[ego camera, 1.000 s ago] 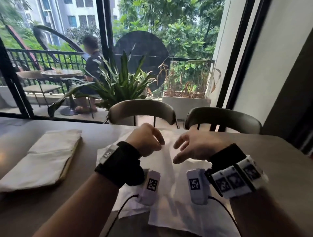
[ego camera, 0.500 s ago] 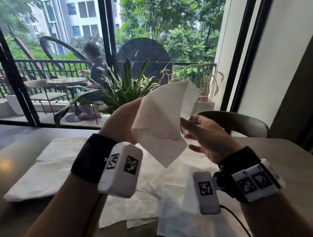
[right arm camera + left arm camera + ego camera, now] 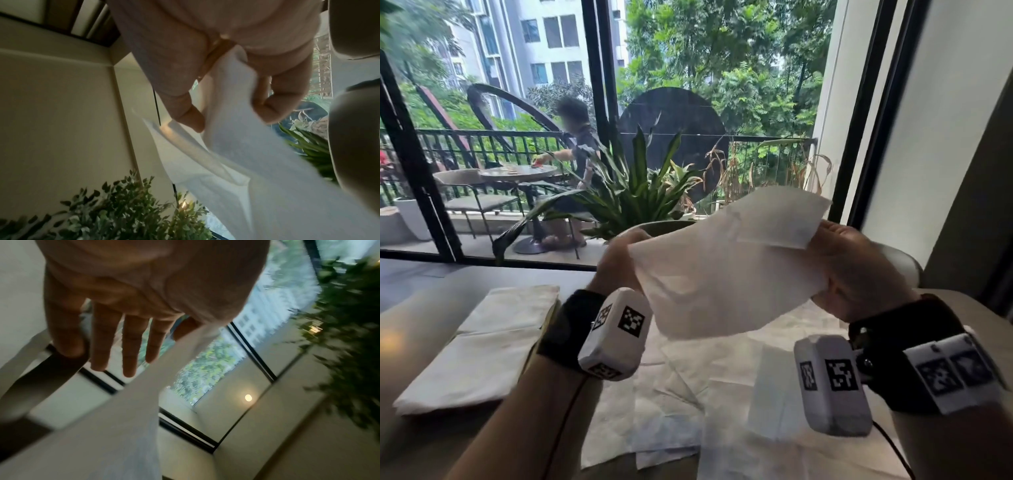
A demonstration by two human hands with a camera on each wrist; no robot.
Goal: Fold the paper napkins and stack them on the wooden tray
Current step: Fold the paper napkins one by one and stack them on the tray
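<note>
Holding a paper napkin [image 3: 726, 274] up in the air between both hands, above the table [image 3: 424, 308].

Biggest first: loose napkins [image 3: 688, 404] spread flat on the table, folded napkins [image 3: 482, 342] stacked on the wooden tray [image 3: 551, 310] at left. Right hand [image 3: 859, 270] has thumb and curled fingers [image 3: 275, 110] pinching the raised napkin's right edge; left hand [image 3: 619, 263] shows straight, slightly spread fingers [image 3: 129, 350], thumb pressing the left edge.
</note>
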